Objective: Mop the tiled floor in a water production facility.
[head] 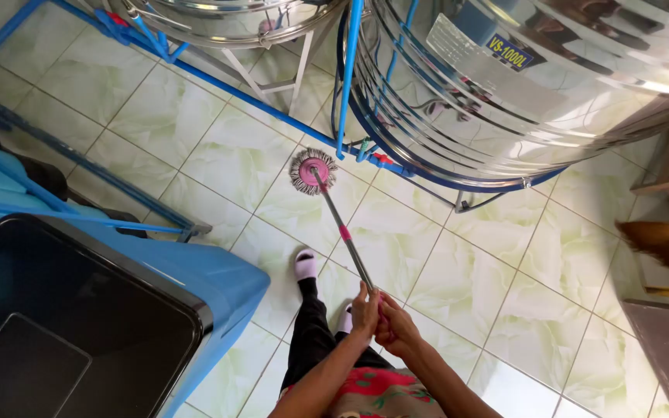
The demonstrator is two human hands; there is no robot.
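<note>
Both my hands grip the near end of a mop's metal handle [342, 232]. My left hand [364, 311] wraps the shaft a little higher; my right hand [393, 327] closes on the pink grip just below it. The handle slopes away from me to a round pink mop head [313, 171] with grey strands, pressed on the pale green floor tiles [226, 155] near the foot of a steel tank. My feet in white socks [306, 265] stand just behind the mop.
A large shiny steel tank [520, 93] on a blue frame fills the upper right; a second one [226, 19] stands on white legs at the top. Blue pipes [272, 112] run along the floor. A blue bin with a black lid [79, 310] is at left. A broom [663, 240] leans at right.
</note>
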